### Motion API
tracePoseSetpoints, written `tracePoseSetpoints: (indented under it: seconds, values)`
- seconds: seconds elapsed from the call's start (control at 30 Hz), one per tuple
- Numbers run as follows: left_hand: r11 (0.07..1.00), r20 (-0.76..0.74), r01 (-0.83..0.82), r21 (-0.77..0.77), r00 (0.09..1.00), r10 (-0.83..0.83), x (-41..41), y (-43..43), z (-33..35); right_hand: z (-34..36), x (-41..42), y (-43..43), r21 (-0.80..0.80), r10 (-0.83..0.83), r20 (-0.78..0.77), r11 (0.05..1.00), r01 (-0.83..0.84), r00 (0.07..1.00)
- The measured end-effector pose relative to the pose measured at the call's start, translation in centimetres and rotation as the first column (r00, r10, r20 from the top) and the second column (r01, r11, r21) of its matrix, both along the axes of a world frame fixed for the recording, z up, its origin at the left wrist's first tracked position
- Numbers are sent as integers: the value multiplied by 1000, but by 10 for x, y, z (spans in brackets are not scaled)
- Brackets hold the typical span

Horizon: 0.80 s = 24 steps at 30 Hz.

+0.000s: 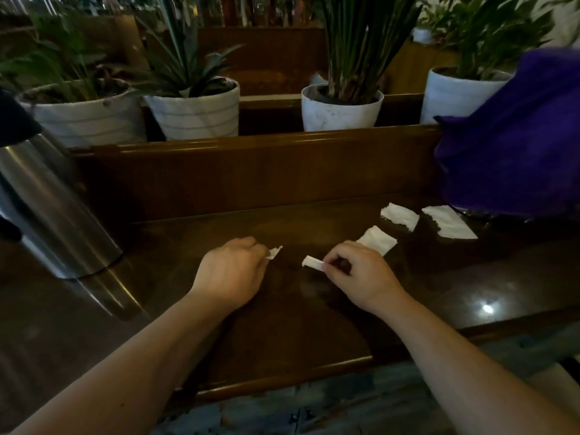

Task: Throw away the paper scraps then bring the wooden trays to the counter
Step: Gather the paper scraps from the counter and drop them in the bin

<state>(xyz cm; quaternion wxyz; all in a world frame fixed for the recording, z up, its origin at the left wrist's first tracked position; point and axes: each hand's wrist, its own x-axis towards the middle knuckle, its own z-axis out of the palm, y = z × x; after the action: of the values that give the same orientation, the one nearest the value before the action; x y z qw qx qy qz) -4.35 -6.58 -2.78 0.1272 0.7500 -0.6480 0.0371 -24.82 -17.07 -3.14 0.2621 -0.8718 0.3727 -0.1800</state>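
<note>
My left hand [233,271] rests on the dark wooden table [282,324] with its fingers pinched on a small white paper scrap [275,252]. To its right, my right hand [361,277] pinches another white paper scrap [312,263] just above the tabletop. Three more torn white scraps lie on the table: one [378,240] right behind my right hand, one [400,216] farther back, and one [448,221] at the far right beside the purple cloth. No wooden tray is in view.
A steel flask [53,211] stands at the left of the table. A purple cloth [514,142] hangs at the right. Behind a wooden ledge [251,146], several white plant pots [340,109] stand in a row. The table's front edge [282,379] is near me.
</note>
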Motion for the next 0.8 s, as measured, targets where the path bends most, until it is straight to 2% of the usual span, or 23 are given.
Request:
tracePoseSetpoints:
  seconds: [0.2,0.33,0.8]
  values:
    - [999,-86,39,-31,995,-41,-51,-36,11,-1,-53,-37,177,-92,143,982,66,985]
    - [997,-100,75,-25,992,-77,-84,-69,19,2,-89,-67,198,-114,137,976,85,984]
    - [995,-3,102,18,995,-102,-162,-159,3,11,-173,-157,50,-1,-7,999,1,1000]
